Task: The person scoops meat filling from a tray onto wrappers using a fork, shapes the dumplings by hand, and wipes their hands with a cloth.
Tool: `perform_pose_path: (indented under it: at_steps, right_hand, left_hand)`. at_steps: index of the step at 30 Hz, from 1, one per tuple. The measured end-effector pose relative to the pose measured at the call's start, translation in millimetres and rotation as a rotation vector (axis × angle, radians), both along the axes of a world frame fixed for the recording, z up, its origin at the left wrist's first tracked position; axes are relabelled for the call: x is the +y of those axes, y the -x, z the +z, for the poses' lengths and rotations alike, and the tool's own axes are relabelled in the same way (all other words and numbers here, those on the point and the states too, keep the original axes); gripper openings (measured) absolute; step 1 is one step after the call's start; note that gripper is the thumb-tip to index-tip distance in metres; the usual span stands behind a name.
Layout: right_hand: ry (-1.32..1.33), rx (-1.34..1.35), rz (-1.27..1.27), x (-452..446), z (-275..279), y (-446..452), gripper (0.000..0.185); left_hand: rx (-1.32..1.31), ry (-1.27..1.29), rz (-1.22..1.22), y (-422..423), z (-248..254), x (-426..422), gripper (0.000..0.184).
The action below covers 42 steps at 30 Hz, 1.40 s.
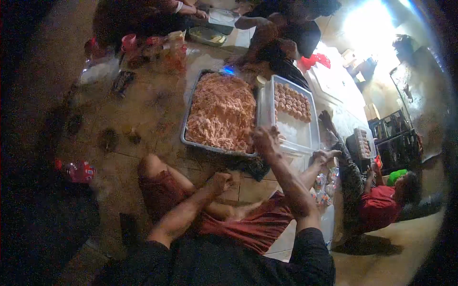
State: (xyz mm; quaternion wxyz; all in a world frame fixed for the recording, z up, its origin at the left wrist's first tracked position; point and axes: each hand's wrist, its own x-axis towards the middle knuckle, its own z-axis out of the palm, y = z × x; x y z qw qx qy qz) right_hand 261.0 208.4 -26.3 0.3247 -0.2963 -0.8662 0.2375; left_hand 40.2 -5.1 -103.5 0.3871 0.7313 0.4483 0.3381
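A large grey tub [183, 128] stands in front of me, heaped with pinkish-brown minced paste [222, 109]. To its right sits a translucent rectangular tray [316, 136] with rows of round balls [292, 102] of similar paste at its far end. My right hand [266, 140] is at the gap between the tub's near right corner and the tray's near left corner. Its fingers are bent and blurred, so I cannot tell what they hold. My left hand [222, 182] is curled closed above my crossed legs, apart from the tub, with nothing visible protruding from it.
Two people sit beyond the tub, near an oval dish [207, 35]. At right, a person in a red shirt [379, 207] sits by another tray of balls [362, 143]. Clear plastic packets [327, 186] lie beside my right knee. Red items [129, 43] and bags lie far left.
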Motion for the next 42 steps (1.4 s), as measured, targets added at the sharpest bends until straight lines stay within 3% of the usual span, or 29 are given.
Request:
perform_pose_path:
  at_steps: [1, 3, 4, 6, 7, 9, 10, 11, 12, 13, 15, 16, 18, 19, 22, 23, 25, 27, 28, 29, 32, 34, 38, 39, 42]
  right_hand:
    - [-0.092, -0.163, -0.05, 7, -1, -5, 0.051]
    - [-0.26, -0.501, -0.149, 8, 12, -9, 0.039]
    - [-0.261, -0.497, -0.156, 5, 18, -8, 0.039]
    - [-0.327, -0.525, -0.305, -3, 37, 7, 0.026]
    - [-0.402, -0.558, -0.366, -11, 50, 18, 0.021]
    - [-0.515, -0.521, -0.255, -29, 40, 28, 0.019]
    - [-0.574, -0.499, -0.194, -28, 42, 31, 0.018]
    - [-0.635, -0.479, -0.134, -28, 44, 33, 0.017]
    - [-0.468, -0.527, -0.088, -30, 53, 32, 0.018]
    - [-0.305, -0.57, -0.046, -31, 65, 31, 0.02]
    - [-0.141, -0.609, -0.008, -42, 77, 33, 0.022]
    - [-0.184, -0.593, -0.139, -52, 76, 40, 0.019]
    - [-0.233, -0.564, -0.265, -53, 49, 38, 0.017]
    - [-0.49, -0.5, -0.266, -39, -5, 21, 0.017]
    - [-0.244, -0.392, -0.063, -45, 26, 15, 0.016]
    - [-0.106, -0.288, -0.092, -48, 29, 10, 0.016]
    - [0.143, -0.118, -0.181, -84, 93, 27, 0.013]
    - [0.172, -0.105, -0.24, -108, 111, 33, 0.012]
    - [0.205, -0.095, -0.303, -118, 108, 35, 0.012]
    - [0.232, 0.085, -0.289, -127, 94, 39, 0.011]
    - [0.154, 0.161, -0.285, -162, 86, 53, 0.009]
    - [0.044, 0.187, -0.235, -178, 74, 60, 0.006]
    - [0.104, 0.257, -0.244, -200, 83, 75, 0.007]
    - [0.155, 0.21, -0.179, -205, 82, 76, 0.009]
    - [0.102, 0.014, -0.101, -209, 57, 67, 0.014]
  left_hand:
    - [0.009, -0.01, -0.006, 2, 1, 4, 0.024]
    - [-0.216, 0.092, 0.121, -1, 2, 2, 0.022]
    - [-0.211, 0.089, 0.116, -3, -9, 1, 0.022]
    - [-0.328, -0.231, 0.219, -7, -28, 6, 0.022]
    - [-0.326, -0.228, 0.214, -6, -15, 2, 0.022]
    - [-0.055, 0.107, 0.199, 3, 30, -1, 0.022]
    - [-0.048, 0.098, 0.2, 1, 13, 7, 0.022]
    - [-0.306, 0.108, 0.271, -7, -23, 15, 0.023]
    - [-0.563, 0.123, 0.335, -12, -44, 15, 0.025]
    - [-0.559, 0.123, 0.33, -9, -23, 13, 0.025]
    - [-1.058, 0.615, 0.325, 0, 50, 3, 0.025]
    - [-1.056, 0.614, 0.322, 1, 56, 0, 0.025]
    - [-0.643, 0.465, 0.413, 7, 66, 1, 0.032]
    - [-0.638, 0.468, 0.415, 12, 62, 1, 0.032]
    - [-0.979, 0.608, 0.1, 16, 19, 19, 0.05]
    - [-1.26, 0.737, -0.016, 11, -4, 30, 0.061]
    - [-1.541, 0.855, -0.139, 9, 14, 35, 0.073]
    - [-1.734, 0.935, 0.313, 16, 98, 19, 0.091]
    - [-1.728, 0.941, 0.323, 20, 92, 23, 0.091]
    - [-1.931, 0.843, -0.211, 26, 84, 26, 0.093]
    - [-2.255, 0.796, -0.364, 25, 99, 23, 0.103]
    - [-1.875, 0.665, 0.112, 16, 156, 16, 0.105]
    - [-1.848, 0.688, 0.067, 44, 118, 9, 0.106]
    - [-1.866, 0.651, 0.118, 32, 145, 9, 0.105]
    - [-1.925, 0.617, 0.105, 41, 119, 12, 0.109]
